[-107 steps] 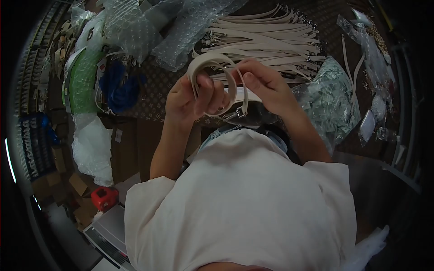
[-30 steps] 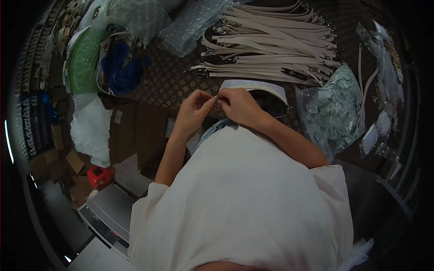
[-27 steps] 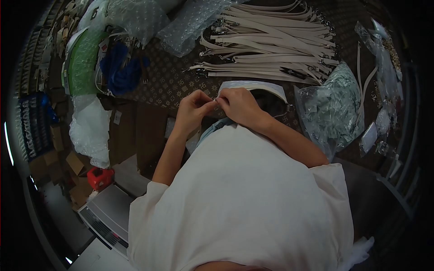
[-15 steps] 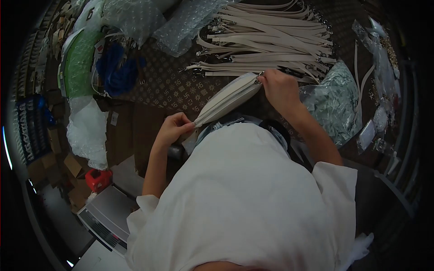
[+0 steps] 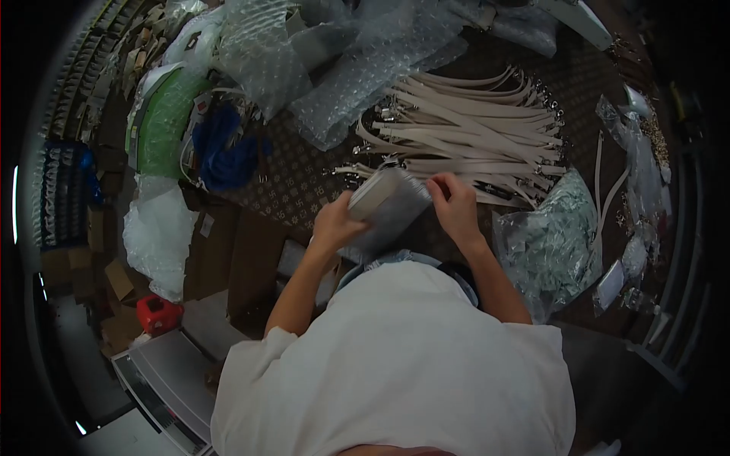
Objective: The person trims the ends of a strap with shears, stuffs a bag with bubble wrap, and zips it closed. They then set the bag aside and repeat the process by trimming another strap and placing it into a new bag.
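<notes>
My left hand point(image 5: 337, 220) is closed around the lower end of a cream zippered bag point(image 5: 376, 191), thumb across it. The bag stands tilted in front of my waist, and a greyish, plastic-looking side point(image 5: 399, 213) spreads from it toward the right. At the upper right edge of that side, my right hand point(image 5: 454, 204) is closed in a pinch; what its fingertips hold is too small to make out. Just beyond my hands lies a pile of cream straps point(image 5: 471, 129) with metal clasps.
Bubble wrap point(image 5: 372, 68) lies along the far side of the patterned table. A clear bag of pale green packets point(image 5: 555, 243) sits at the right. To the left are a blue bundle point(image 5: 226, 148), a cardboard box point(image 5: 255, 258) and a red container point(image 5: 158, 315).
The bag, earlier stretched between both hands with its zip up, is now tilted with a greyish side showing. My right hand has left the zip end; my left grips farther along. The view has shifted.
</notes>
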### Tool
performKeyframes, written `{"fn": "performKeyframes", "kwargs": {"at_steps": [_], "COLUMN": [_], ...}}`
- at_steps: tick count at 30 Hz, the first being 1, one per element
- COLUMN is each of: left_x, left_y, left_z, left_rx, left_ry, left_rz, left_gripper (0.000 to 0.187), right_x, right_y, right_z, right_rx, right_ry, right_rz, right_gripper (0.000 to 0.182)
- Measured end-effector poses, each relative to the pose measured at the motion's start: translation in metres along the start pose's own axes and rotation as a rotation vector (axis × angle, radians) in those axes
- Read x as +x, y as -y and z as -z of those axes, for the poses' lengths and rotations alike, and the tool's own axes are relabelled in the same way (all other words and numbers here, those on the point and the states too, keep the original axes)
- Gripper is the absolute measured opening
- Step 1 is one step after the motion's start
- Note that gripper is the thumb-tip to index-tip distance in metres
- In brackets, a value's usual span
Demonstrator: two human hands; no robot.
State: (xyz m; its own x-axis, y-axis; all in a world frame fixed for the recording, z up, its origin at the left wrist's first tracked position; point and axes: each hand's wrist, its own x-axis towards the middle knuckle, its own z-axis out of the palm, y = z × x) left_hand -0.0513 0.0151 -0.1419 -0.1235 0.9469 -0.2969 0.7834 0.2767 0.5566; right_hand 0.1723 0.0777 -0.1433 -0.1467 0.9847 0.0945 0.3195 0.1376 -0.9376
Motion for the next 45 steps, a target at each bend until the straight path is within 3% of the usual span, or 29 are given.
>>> {"fn": "performKeyframes", "kwargs": {"at_steps": [3,7,10,12,13,15,16,17,19,23,27,30,33,35,37,38,39,42,43,45], "left_x": [-0.031,-0.102,-0.121,-0.112,-0.088,-0.02,0.021,0.063,0.137,0.303,0.456,0.52,0.525,0.515,0.46,0.437,0.415,0.315,0.284,0.231], "left_y": [0.085,0.194,0.217,0.238,0.225,0.181,0.158,0.128,0.042,-0.032,-0.054,-0.048,-0.046,-0.032,-0.071,-0.075,-0.079,-0.106,-0.107,-0.077], "left_z": [0.019,0.077,0.112,0.119,0.125,0.14,0.144,0.142,0.153,0.161,0.174,0.177,0.171,0.179,0.203,0.215,0.225,0.225,0.22,0.187], "left_rx": [-0.226,-0.464,-0.26,0.293,0.348,0.034,0.022,-0.037,-0.017,0.621,1.217,1.423,1.568,1.49,1.478,1.378,1.258,0.755,0.653,-0.219], "left_ry": [-0.028,0.075,0.024,-0.262,-0.395,-0.467,-0.472,-0.592,-0.547,-0.543,-0.586,-0.328,-0.098,-0.292,-0.402,-0.532,-0.665,-0.732,-0.753,-0.323], "left_rz": [0.265,0.597,0.717,0.607,0.524,0.372,0.26,-0.003,-0.301,-0.784,-0.768,-0.563,-0.341,-0.474,-0.443,-0.551,-0.648,-0.698,-0.683,-0.328], "left_gripper": [0.053,0.058,0.062,0.066,0.063,0.052,0.04,0.033,0.029,0.031,0.034,0.034,0.027,0.023,0.023,0.025,0.028,0.044,0.048,0.045], "right_x": [-0.007,-0.015,-0.011,-0.003,0.001,0.01,0.013,0.017,0.026,0.033,0.046,0.064,0.066,0.067,0.067,0.064,0.066,0.079,0.078,0.082], "right_y": [-0.028,-0.06,-0.073,-0.082,-0.086,-0.094,-0.098,-0.101,-0.102,-0.114,-0.107,-0.105,-0.111,-0.118,-0.116,-0.112,-0.105,-0.086,-0.087,-0.078], "right_z": [0.004,0.006,-0.002,-0.011,-0.016,-0.028,-0.033,-0.038,-0.044,-0.051,-0.037,-0.028,-0.026,-0.03,-0.031,-0.031,-0.028,-0.012,-0.011,-0.002], "right_rx": [-0.034,-0.055,-0.093,-0.241,-0.238,-0.314,-0.312,-0.328,-0.371,-0.367,-0.202,-0.172,-0.164,-0.153,-0.107,-0.077,0.041,0.475,0.569,0.75], "right_ry": [0.005,0.07,0.177,0.205,0.209,0.21,0.214,0.236,0.294,0.374,0.469,0.438,0.452,0.458,0.433,0.411,0.427,0.411,0.342,0.185], "right_rz": [-0.06,-0.135,-0.21,-0.108,-0.096,-0.046,-0.033,-0.012,0.008,-0.02,-0.094,-0.133,-0.208,-0.186,-0.18,-0.148,-0.229,-0.525,-0.507,-0.469], "right_gripper": [0.015,0.016,0.016,0.016,0.016,0.014,0.014,0.013,0.01,0.008,0.01,0.013,0.012,0.012,0.012,0.012,0.013,0.022,0.029,0.041]}}
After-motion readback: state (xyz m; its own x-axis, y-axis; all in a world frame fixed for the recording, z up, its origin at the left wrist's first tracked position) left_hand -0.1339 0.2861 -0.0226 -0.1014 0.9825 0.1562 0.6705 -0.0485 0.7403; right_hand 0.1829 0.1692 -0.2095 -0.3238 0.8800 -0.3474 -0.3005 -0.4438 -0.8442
